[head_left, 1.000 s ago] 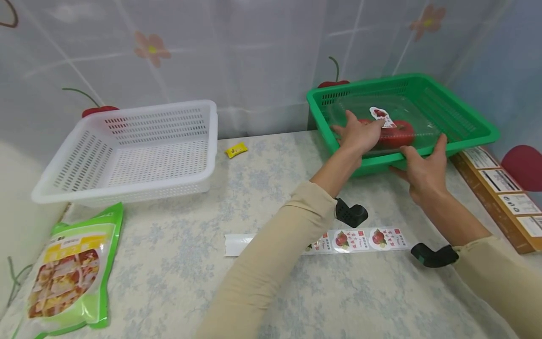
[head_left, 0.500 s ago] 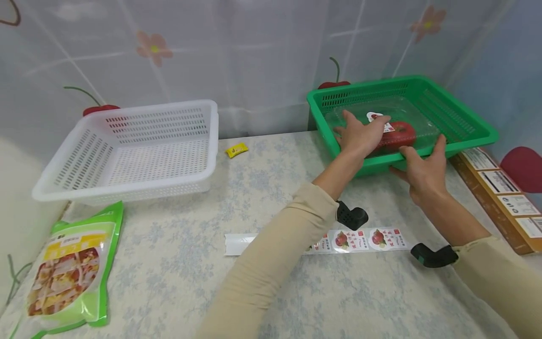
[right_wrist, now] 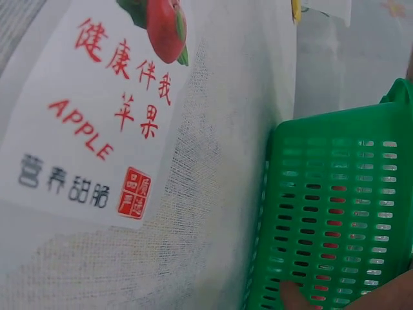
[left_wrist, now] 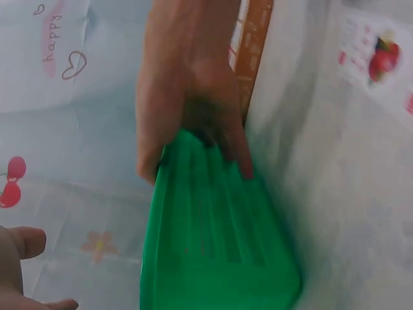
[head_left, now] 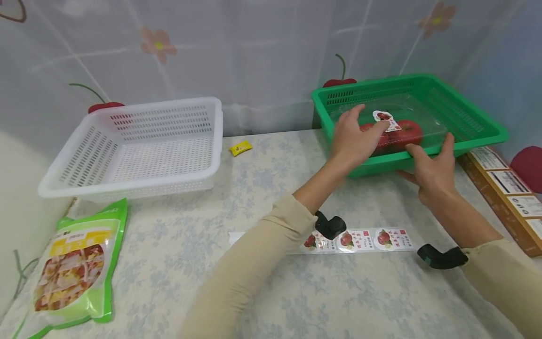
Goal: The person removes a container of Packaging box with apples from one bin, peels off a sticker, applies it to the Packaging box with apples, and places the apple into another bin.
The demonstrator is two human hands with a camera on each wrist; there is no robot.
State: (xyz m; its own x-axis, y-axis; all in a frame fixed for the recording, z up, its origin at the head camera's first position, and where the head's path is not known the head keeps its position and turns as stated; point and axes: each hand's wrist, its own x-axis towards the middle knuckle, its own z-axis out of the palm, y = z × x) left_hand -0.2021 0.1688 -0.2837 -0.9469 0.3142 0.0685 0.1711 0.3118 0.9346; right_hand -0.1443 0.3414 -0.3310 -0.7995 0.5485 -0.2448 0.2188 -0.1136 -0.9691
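A green perforated basket stands at the back right, with a clear plastic box inside it. Red apples show through the box, and an apple sticker lies on its top. My left hand is over the box's left part, fingers spread and holding nothing; its thumb overlaps the sticker in the head view. My right hand grips the basket's front side, thumb at the rim and fingers lower down. In the left wrist view, this right hand clasps the basket's edge.
A strip of apple stickers lies below my forearms. To the left are a white basket, a yellow wrapped sweet and a green food bag. A brown carton lies beside the green basket; a patterned curtain hangs behind.
My left hand first slides a little over the sticker, then draws back toward the left and off the box top. The right hand keeps its grip. The head view shifts slightly.
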